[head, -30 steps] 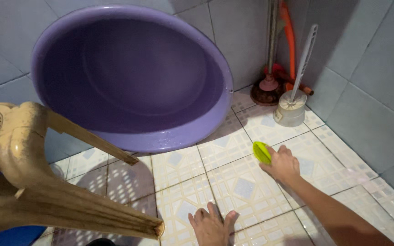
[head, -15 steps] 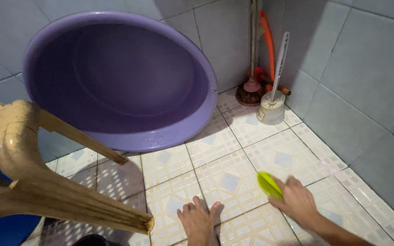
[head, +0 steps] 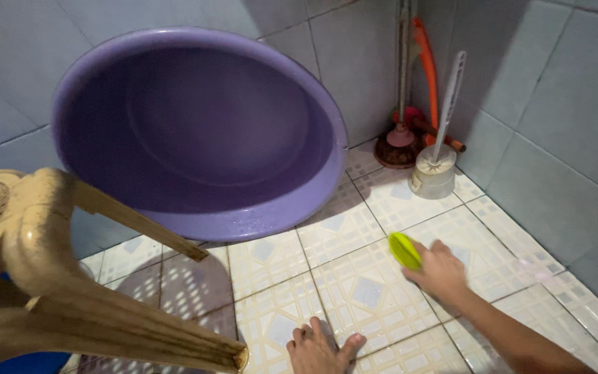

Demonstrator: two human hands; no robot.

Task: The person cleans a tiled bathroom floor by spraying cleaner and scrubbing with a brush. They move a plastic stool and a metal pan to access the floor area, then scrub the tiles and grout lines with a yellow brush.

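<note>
One basin [head: 202,131], one chair [head: 50,277], one scrub brush [head: 404,250], one plunger [head: 399,142], one toilet brush [head: 437,159], two hands: left hand [head: 320,350], right hand [head: 443,271].

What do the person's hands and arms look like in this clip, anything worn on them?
Both are bare. The right hand and its forearm show no sleeve, glove, watch or ring that can be seen. The left hand is also ungloved, with no rings visible; its wrist is cut off by the frame edge.

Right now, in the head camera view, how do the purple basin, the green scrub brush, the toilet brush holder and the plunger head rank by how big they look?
1. Purple basin, by far the largest.
2. Toilet brush holder and plunger head: they look about alike, so no ranking between them.
3. Green scrub brush, smallest, though the right hand covers part of it.
</note>
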